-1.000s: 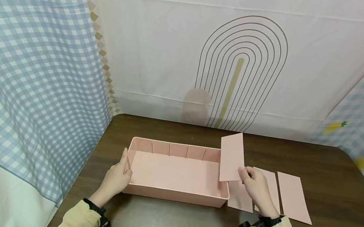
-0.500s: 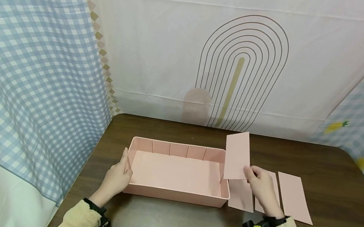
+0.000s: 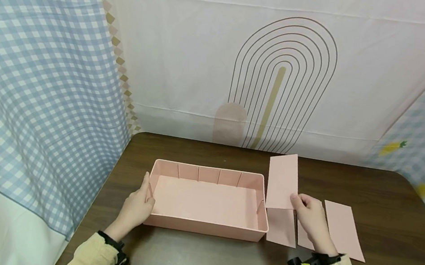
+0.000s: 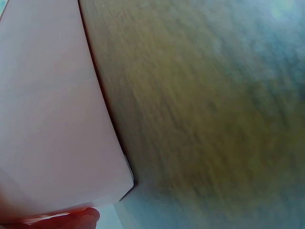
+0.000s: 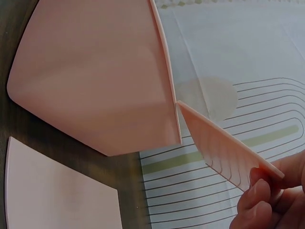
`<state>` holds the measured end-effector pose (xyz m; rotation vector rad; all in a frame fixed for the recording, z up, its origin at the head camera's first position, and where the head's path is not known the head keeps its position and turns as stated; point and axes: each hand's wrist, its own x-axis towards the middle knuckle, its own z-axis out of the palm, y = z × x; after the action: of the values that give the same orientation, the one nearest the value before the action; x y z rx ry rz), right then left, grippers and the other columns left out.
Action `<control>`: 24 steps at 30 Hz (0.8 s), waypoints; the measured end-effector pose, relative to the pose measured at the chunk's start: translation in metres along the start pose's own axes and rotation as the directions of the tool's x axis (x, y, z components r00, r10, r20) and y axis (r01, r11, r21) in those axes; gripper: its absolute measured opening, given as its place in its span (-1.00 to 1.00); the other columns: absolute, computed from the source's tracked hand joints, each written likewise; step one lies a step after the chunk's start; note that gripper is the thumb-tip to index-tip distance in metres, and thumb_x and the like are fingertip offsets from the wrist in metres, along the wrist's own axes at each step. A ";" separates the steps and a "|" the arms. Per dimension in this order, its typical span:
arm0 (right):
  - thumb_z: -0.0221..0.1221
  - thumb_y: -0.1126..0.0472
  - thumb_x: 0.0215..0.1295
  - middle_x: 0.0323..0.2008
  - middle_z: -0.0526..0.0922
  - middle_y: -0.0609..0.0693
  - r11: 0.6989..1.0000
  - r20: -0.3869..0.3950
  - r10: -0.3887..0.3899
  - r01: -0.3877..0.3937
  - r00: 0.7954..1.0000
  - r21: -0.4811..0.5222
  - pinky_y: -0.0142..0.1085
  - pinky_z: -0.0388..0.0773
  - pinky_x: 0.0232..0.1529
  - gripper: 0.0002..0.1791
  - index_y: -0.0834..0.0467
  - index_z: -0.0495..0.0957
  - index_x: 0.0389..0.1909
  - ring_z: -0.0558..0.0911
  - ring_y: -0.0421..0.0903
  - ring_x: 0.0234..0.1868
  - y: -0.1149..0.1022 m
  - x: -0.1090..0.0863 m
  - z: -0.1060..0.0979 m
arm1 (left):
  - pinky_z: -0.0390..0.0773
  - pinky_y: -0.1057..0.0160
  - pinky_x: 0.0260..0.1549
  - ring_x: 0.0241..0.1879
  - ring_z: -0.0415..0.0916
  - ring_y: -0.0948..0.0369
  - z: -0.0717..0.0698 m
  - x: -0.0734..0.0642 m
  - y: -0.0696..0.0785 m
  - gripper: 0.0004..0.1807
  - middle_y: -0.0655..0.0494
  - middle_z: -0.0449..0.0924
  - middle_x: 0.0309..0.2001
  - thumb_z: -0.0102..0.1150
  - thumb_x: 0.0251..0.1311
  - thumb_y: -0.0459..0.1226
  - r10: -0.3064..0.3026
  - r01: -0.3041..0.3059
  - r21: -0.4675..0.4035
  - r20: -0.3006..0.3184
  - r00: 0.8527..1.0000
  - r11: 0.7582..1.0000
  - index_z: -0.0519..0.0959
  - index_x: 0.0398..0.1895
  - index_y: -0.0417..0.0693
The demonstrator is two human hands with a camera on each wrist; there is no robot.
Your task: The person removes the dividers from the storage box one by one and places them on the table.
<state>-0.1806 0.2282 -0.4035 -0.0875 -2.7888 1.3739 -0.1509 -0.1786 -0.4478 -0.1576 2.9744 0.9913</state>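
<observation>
A long pink rectangular tray-like box (image 3: 205,228) stands on the table, with narrow ridges along its inner walls. At its left end my left hand (image 3: 136,207) holds the wall, the index finger lying along the outside. In the left wrist view, the box side (image 4: 57,129) fills the left, with a fingertip (image 4: 83,218) below it. My right hand (image 3: 312,216) pinches a thin pink divider panel (image 3: 283,181) by its lower right edge, raised just right of the box. The right wrist view has this panel (image 5: 224,148) between thumb and fingers, near the box rim.
Flat on the dark wooden table (image 3: 194,261) lie three similar pink panels: one (image 3: 282,228) beside the box, one partly under my right hand, one (image 3: 345,230) farther right. Patterned cloths (image 3: 186,56) hang behind and at both sides.
My right hand has moved right with the divider panel, from over the box's right end to just outside it. My left hand and the box have stayed put.
</observation>
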 end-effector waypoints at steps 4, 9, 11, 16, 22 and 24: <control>-0.14 0.02 0.32 -0.74 0.29 -0.10 1.000 -0.009 0.012 -0.012 1.000 -0.011 -0.36 0.20 -0.65 -0.52 0.36 0.35 -0.60 0.26 -0.22 -0.67 0.002 0.000 -0.004 | 0.19 0.27 -0.66 -0.66 0.19 0.19 0.000 0.000 0.000 -0.22 0.05 0.27 -0.62 -0.11 0.07 -0.34 0.000 0.000 0.001 0.000 1.000 1.000 -0.18 0.35 -0.27; -0.16 0.00 0.32 -0.71 0.32 -0.05 1.000 -0.010 0.023 -0.024 1.000 -0.020 -0.36 0.22 -0.65 -0.50 0.36 0.34 -0.60 0.28 -0.21 -0.67 0.007 0.001 -0.008 | 0.19 0.27 -0.65 -0.66 0.20 0.19 0.000 0.000 0.000 -0.22 0.04 0.27 -0.61 -0.11 0.07 -0.34 0.000 0.000 0.004 0.002 1.000 1.000 -0.19 0.36 -0.26; -0.17 -0.01 0.32 -0.69 0.33 -0.03 0.999 -0.011 0.021 -0.021 1.000 -0.028 -0.35 0.22 -0.64 -0.49 0.35 0.34 -0.59 0.28 -0.20 -0.66 0.009 0.001 -0.010 | 0.19 0.27 -0.65 -0.66 0.20 0.19 0.000 0.000 0.000 -0.21 0.04 0.27 -0.61 -0.11 0.07 -0.34 0.001 -0.001 0.006 0.002 1.000 1.000 -0.19 0.36 -0.25; -0.18 -0.02 0.32 -0.69 0.32 -0.04 0.999 -0.018 0.028 -0.029 0.999 -0.039 -0.34 0.22 -0.63 -0.49 0.32 0.34 -0.61 0.28 -0.18 -0.65 0.013 0.001 -0.014 | 0.19 0.27 -0.65 -0.66 0.20 0.19 0.000 0.000 0.000 -0.21 0.05 0.27 -0.61 -0.11 0.06 -0.34 0.002 -0.002 0.007 0.002 1.000 1.000 -0.19 0.36 -0.25; -0.20 -0.03 0.33 -0.68 0.35 -0.03 0.997 -0.020 0.051 -0.052 0.999 -0.057 -0.34 0.24 -0.61 -0.50 0.30 0.36 -0.58 0.30 -0.19 -0.64 0.016 0.000 -0.018 | 0.21 0.26 -0.62 -0.63 0.23 0.18 0.000 0.001 -0.001 -0.22 0.02 0.32 -0.60 -0.11 0.06 -0.34 0.006 -0.006 0.012 -0.005 1.000 1.000 -0.18 0.35 -0.27; -0.20 -0.03 0.33 -0.68 0.35 -0.05 0.997 -0.021 0.052 -0.054 0.998 -0.061 -0.34 0.24 -0.61 -0.49 0.33 0.37 -0.56 0.30 -0.19 -0.64 0.016 -0.001 -0.020 | 0.22 0.26 -0.62 -0.63 0.23 0.17 0.001 0.001 -0.001 -0.22 0.01 0.33 -0.59 -0.11 0.06 -0.34 0.006 -0.006 0.013 -0.006 1.000 1.000 -0.18 0.35 -0.27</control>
<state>-0.1783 0.2538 -0.4045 -0.1765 -2.8328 1.2909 -0.1517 -0.1792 -0.4488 -0.1520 2.9873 0.9735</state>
